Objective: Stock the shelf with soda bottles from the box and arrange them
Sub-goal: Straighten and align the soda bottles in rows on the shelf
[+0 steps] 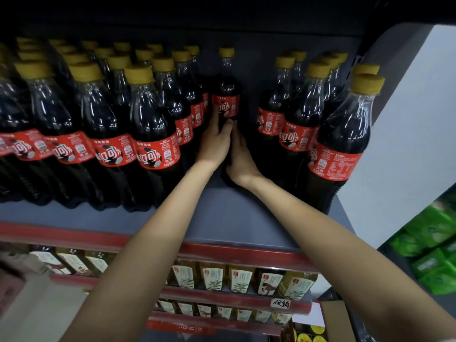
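Deep in the gap between two blocks of soda bottles, a single cola bottle (pixel 225 95) stands upright at the back of the grey shelf (pixel 222 218), its yellow cap up and its red label facing forward. Both bare arms reach in toward it. The left hand (pixel 216 141) lies against the bottle's lower left side, thumb stretched up along the label edge and the other fingers wrapped round the dark body below the label, so it grips the bottle. The right hand (pixel 240 156) sits just beside it on the lower right, palm turned inward, fingers fairly straight and close together, their tips touching the left hand's fingers at the bottle's base; whether they curl round the bottle I cannot tell, as its far side is hidden. To the left, the left block of bottles (pixel 103 107) fills the shelf in tight rows, all with yellow caps and red labels. To the right, the right block of bottles (pixel 308 114) stands in shorter rows, the nearest one at the shelf's front right corner. A red price rail (pixel 234 254) runs along the shelf's front edge. Below it, rows of yellowish tea bottles (pixel 237 277) with pale labels line the lower shelves. Green packets (pixel 434 245) are stacked at far right.
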The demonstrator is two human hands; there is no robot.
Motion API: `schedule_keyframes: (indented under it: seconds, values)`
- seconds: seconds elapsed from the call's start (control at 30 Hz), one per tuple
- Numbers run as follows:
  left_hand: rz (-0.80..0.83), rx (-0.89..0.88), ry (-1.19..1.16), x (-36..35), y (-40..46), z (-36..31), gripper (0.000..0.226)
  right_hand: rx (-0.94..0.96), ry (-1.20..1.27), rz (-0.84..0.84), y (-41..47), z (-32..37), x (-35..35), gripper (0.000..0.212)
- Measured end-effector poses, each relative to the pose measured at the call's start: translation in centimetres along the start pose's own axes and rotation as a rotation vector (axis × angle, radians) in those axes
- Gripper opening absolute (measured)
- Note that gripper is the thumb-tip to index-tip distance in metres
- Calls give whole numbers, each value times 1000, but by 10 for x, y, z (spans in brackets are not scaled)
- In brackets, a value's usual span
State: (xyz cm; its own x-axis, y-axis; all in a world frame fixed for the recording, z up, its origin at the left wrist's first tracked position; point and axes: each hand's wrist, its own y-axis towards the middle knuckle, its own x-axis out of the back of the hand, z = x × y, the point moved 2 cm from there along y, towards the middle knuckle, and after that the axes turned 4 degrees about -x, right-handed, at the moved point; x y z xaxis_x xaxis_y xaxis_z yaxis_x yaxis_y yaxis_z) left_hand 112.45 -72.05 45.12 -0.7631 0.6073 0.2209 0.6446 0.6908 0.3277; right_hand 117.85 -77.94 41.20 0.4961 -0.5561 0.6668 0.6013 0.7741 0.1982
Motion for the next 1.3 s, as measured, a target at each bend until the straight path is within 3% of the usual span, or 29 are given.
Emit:
schedule_keyframes:
  seconds: [0.1,0.23,0.43,0.57,0.67,0.8,0.97,1.13,1.3]
  values:
    - [-63,-148,111,7,-15,-8,46,1,8,-23,-20,5,13,82]
    - [25,-337,119,7,-32,-15,38,51,51,-202,-67,6,31,73]
    - [293,-39,-171,-19,-9,-24,50,-61,66,-229,-90,6,28,82]
    - [393,-34,-176,-33,-12,-24,50,-98,40,-207,-86,10,24,84]
    - [293,-108,-130,-30,-15,-24,52,-104,3,-215,-87,8,25,83]
    - [115,-245,175,-11,-18,-15,63,-52,12,-214,-84,7,26,84]
    - [-66,-239,462,9,-21,-10,67,-17,19,-216,-72,17,27,81]
    - [-125,-232,472,9,-25,-10,65,-28,-29,-226,-44,23,26,84]
    - [-121,-335,317,9,-34,-4,65,-49,-37,-194,-33,19,24,86]
